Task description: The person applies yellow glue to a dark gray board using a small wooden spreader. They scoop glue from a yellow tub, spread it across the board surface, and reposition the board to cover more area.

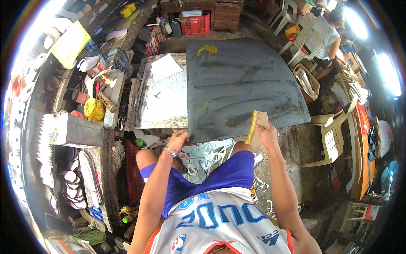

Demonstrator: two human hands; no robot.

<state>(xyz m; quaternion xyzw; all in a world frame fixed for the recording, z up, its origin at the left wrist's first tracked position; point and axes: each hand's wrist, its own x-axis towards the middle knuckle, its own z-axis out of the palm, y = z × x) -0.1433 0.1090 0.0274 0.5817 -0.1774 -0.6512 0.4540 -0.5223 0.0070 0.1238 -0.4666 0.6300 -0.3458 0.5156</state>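
Observation:
A large dark grey ribbed sheet [249, 80] lies over the right part of a low worktable [163, 106] and overhangs it. Yellow paste [208, 50] sits in a curved blob near the sheet's far left corner, and darker wet-looking streaks cross its surface. My left hand [179, 140] is closed at the sheet's near left corner, with the fingertips at its edge. In my right hand [267, 133] is a flat tan spreader [258, 129], held tilted by the sheet's near edge. Thick yellow paste coats the spreader's left edge.
White paper [166, 67] lies on the worktable. Tangled white offcuts [205, 156] cover the floor between my legs. A cream plastic chair [330, 135] stands right; a person [327, 38] sits beyond. A cluttered bench with a yellow tub [94, 109] lines the left. Behind is a red crate [195, 23].

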